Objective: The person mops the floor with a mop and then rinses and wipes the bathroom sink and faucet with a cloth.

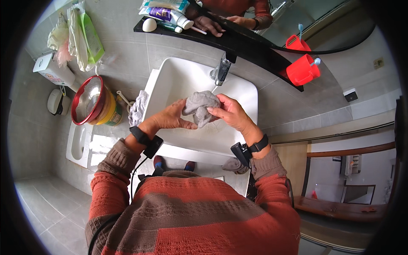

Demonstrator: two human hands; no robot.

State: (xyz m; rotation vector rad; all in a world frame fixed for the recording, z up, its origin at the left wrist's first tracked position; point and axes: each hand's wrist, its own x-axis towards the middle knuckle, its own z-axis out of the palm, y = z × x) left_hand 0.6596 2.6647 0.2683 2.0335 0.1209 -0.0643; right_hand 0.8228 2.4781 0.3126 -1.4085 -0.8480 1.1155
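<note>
A bunched, wet-looking grey cloth (202, 106) is held over the white sink basin (251, 102), just below the spout of the chrome faucet (220, 71). My right hand (234, 113) grips its right side, with the thumb pressed on top. At its left side, my left hand (170, 116) cups the cloth; the fingertips go behind it and the thumb lies along its lower edge. A thin stream of water seems to run from the spout behind the cloth. Both wrists carry a black strap with a small dark box.
A second greyish cloth (137, 108) hangs over the sink's left side. A red-rimmed basin (102, 95) rests on a yellow bucket (111, 114) to the left. The black shelf (251, 59) bears toiletries and a red cup (301, 71) with a toothbrush. Another cloth (235, 165) is below the front edge.
</note>
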